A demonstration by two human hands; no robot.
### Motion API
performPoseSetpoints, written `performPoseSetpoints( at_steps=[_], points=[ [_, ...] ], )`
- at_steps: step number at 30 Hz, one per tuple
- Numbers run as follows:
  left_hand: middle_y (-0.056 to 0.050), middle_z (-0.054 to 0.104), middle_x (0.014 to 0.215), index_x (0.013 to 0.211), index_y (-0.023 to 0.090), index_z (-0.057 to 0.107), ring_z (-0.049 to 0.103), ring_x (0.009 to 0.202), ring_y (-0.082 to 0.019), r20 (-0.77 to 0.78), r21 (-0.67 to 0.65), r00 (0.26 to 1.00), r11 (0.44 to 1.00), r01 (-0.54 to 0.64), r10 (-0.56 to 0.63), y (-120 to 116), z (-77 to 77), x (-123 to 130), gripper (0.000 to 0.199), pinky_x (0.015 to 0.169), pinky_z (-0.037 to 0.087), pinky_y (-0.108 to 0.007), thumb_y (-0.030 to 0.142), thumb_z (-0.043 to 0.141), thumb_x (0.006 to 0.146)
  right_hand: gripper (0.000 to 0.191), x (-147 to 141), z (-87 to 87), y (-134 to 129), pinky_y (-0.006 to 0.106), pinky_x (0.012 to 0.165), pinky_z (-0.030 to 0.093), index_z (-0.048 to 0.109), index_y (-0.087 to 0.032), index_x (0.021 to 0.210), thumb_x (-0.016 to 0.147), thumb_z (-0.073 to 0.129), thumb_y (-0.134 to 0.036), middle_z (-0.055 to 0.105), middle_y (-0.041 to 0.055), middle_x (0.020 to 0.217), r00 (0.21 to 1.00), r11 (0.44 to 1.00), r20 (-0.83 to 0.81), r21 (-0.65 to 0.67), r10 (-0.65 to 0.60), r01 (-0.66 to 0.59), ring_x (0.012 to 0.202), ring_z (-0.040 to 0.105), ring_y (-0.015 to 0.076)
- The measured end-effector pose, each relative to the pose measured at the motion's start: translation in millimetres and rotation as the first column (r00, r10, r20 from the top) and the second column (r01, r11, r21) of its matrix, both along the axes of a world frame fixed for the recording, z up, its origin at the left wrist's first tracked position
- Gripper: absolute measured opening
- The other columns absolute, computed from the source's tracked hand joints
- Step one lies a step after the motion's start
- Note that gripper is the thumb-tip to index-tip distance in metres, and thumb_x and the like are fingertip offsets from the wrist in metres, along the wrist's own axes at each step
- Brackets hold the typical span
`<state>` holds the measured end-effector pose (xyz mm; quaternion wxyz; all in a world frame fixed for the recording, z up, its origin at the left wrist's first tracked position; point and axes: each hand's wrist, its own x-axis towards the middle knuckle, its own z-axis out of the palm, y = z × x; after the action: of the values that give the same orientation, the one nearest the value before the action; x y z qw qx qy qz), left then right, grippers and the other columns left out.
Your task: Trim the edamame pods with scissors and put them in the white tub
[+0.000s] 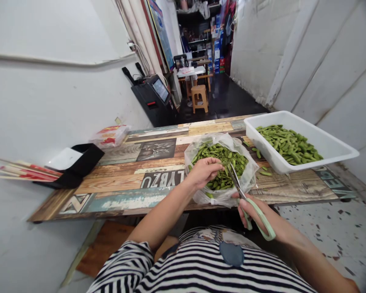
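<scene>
My right hand (251,209) grips a pair of scissors (264,219) with pale green handles. Their metal blades are slightly apart and point up and left over the pods. Just left of the blade tips, my left hand (205,171) is closed in a pinch. An edamame pod (224,167) seems to be at its fingertips, though it blends with the pile behind. Beneath both hands, a clear plastic bag (198,142) stands open, full of green edamame pods (216,152).
On the right stands a white plastic tub (332,152) with more edamame pods (288,142). A few loose pods (264,172) lie beside it. A black holder (93,156) with chopsticks (33,171) and a plastic packet (111,136) are at the left of the wood-patterned table (110,179).
</scene>
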<state>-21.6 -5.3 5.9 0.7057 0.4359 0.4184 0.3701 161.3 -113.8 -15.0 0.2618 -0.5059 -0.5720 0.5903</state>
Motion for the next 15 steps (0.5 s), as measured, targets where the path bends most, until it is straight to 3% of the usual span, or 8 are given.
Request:
performPoseSetpoints(
  at_steps=[3,8,12,15],
  points=[
    [-0.004,0.067,0.071,0.076,0.012,0.055,0.031,0.036,0.001,-0.017,0.009,1.000,1.000,-0.003,0.003,-4,-4.0,2,0.030,0.037,0.014,-0.018,0.029,0.076,0.062,0.051,-1,-0.6,0,0.026,0.053,0.044,0.051,-0.018,0.109,0.089,0.040,-0.063,0.054,-0.0012,0.066,0.999,0.999,0.041,0.009,0.032,-0.033,0.058,0.055,0.0152],
    [0.001,0.060,0.054,0.068,0.012,0.056,0.032,0.035,-0.001,-0.143,0.072,0.989,0.997,-0.024,0.034,-16,-6.8,6,0.033,0.037,0.018,-0.018,0.032,0.080,0.055,0.043,-6,-3.2,2,0.022,0.048,0.043,0.052,-0.018,0.094,0.090,0.041,-0.060,0.052,-0.0043,0.057,0.999,0.999,-0.001,0.039,0.034,-0.034,0.049,0.051,0.0112],
    [0.000,0.062,0.056,0.067,0.012,0.056,0.034,0.035,-0.001,-0.185,0.081,0.981,0.996,-0.042,0.056,-19,-8.0,7,0.032,0.037,0.020,-0.018,0.033,0.078,0.057,0.045,-11,-13.2,4,0.019,0.035,0.037,0.045,-0.020,0.071,0.087,0.044,-0.062,0.046,-0.0073,0.048,0.999,0.998,-0.014,-0.053,-0.047,0.046,0.036,0.046,0.0085],
    [0.005,0.053,0.047,0.070,0.012,0.056,0.034,0.034,-0.002,-0.218,0.074,0.973,0.995,-0.063,0.078,-15,-6.1,3,0.027,0.037,0.019,-0.016,0.029,0.075,0.060,0.045,-12,-15.0,4,0.017,0.030,0.035,0.043,-0.021,0.070,0.081,0.052,-0.063,0.046,-0.0087,0.051,0.993,0.990,-0.072,-0.112,-0.089,0.081,0.033,0.044,0.0065]
  ],
)
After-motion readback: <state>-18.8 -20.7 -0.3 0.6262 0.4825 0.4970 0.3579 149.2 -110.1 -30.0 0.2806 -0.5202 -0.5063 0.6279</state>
